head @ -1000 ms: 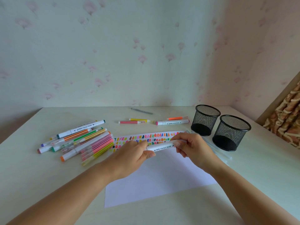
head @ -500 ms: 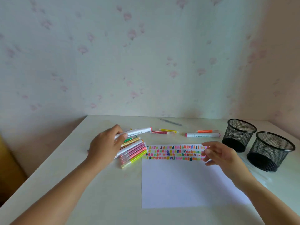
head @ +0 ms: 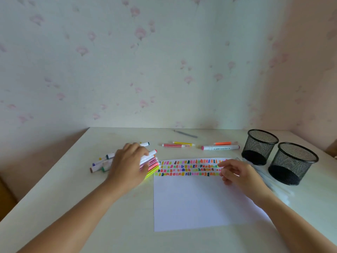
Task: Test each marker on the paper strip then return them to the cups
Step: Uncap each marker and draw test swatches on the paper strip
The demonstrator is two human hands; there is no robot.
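A white paper sheet [head: 191, 203] lies on the table, its top strip [head: 189, 168] filled with rows of coloured test marks. To the left of it is a pile of markers [head: 102, 164]. My left hand [head: 127, 165] lies over the pile, fingers curled over a white marker with a red tip [head: 151, 153] and thumb against the pink ones. My right hand [head: 235, 172] rests loosely curled on the strip's right end, holding nothing. Two black mesh cups [head: 259, 143] [head: 295, 156] stand at the right; both look empty.
Loose markers lie behind the paper: a red one [head: 173, 145], a yellow one [head: 182, 143], an orange one [head: 224, 143] and a white one [head: 220, 147]. A grey pen [head: 186, 134] sits near the wall. Clear plastic [head: 269, 181] lies beside the cups.
Both hands held one white marker over the strip. My left hand carried it to the pile, set it down, then moved onto the red-tipped marker. My right hand stayed by the strip, empty.
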